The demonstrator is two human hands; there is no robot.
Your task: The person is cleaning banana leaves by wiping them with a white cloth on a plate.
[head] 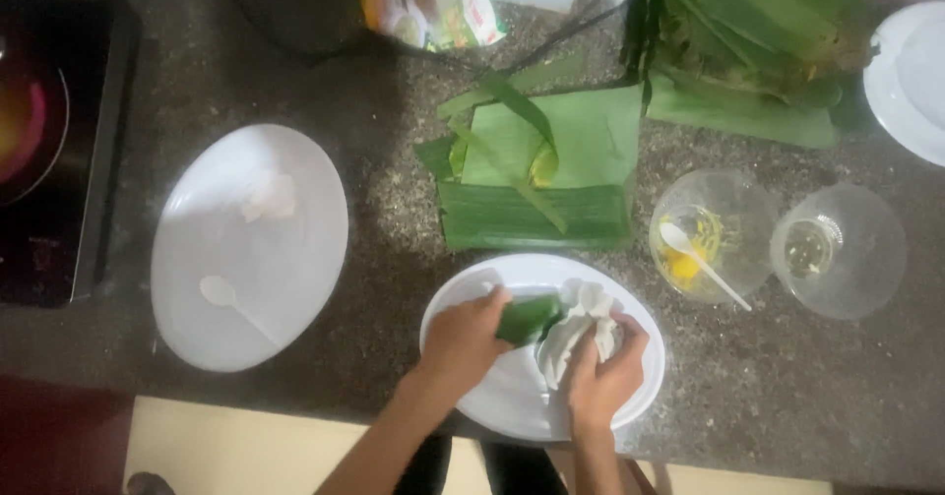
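Over the white plate (pixel 630 406) on the worktop (pixel 394 190), our left hand (pixel 463 338) has its grip closed around a folded green leaf piece (pixel 529 318), while just right of it our right hand (pixel 602 382) clutches crumpled white paper (pixel 576 333) against that leaf.

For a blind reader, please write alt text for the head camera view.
Over a white plate on a dark stone counter, the left hand holds a folded green leaf while the right hand presses a white cloth against it. More leaves, two clear bowls and another plate lie around.
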